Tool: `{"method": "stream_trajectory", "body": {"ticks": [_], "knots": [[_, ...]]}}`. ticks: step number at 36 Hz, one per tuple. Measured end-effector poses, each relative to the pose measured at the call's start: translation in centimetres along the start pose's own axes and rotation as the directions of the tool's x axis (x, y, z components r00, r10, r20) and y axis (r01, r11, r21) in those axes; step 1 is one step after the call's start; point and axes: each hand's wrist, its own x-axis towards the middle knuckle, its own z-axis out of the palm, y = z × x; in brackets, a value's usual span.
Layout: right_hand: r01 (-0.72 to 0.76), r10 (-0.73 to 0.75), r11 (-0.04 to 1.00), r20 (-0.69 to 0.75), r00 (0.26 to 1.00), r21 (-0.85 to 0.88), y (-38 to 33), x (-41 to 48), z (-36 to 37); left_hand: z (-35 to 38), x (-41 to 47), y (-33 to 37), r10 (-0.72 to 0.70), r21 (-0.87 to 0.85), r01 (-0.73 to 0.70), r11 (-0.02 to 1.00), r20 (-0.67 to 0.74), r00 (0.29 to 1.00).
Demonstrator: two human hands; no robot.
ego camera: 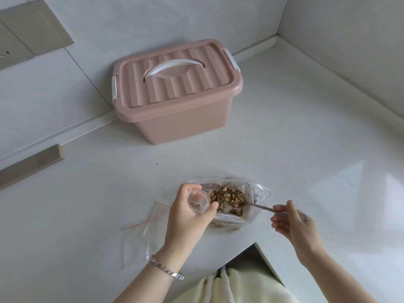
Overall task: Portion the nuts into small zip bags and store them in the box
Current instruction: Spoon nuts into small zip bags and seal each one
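Head view shows ribbed plastic box (175, 88), crinkled clear bag (259, 191), metal spoon (260, 207).

1. Bare desk (218, 156) lies open between the lidded box (178, 92) and the nut bag (251, 191).
2. The box stands against the back wall (131, 22), perhaps touching it.
3. Empty zip bags (140, 235) lie flat left of the nut bag; desk to its right is open.

Your white speckled counter (284, 138) meets the tiled wall (131, 22) in a corner; on that wall, to your upper left, sits a beige switch panel (28, 33).
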Motion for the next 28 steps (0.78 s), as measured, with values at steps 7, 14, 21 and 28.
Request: {"method": "stream_trajectory", "body": {"ticks": [7, 14, 21, 28], "knots": [[0.098, -0.101, 0.993, 0.042, 0.994, 0.069, -2.4, -0.8, -0.5, 1.1, 0.7, 0.2, -0.048, 0.109, 0.042, 0.993, 0.058, 0.997], [0.238, -0.246, 0.962, 0.048, 0.968, 0.132, -3.9, -3.5, 1.7, 2.7, 0.9, 0.4, -0.088, 0.141, 0.078, 0.987, 0.065, 0.994], [0.499, -0.499, 0.866, 0.068, 0.864, 0.024, -3.2, -6.1, 3.7, 3.2, 1.0, 0.5, -0.133, 0.131, 0.125, 0.984, 0.057, 0.989], [0.738, -0.715, 0.654, 0.180, 0.675, -0.166, -2.5, -6.1, 3.1, 3.0, 1.0, 0.5, -0.108, 0.019, 0.108, 0.994, 0.034, 0.994]]}}
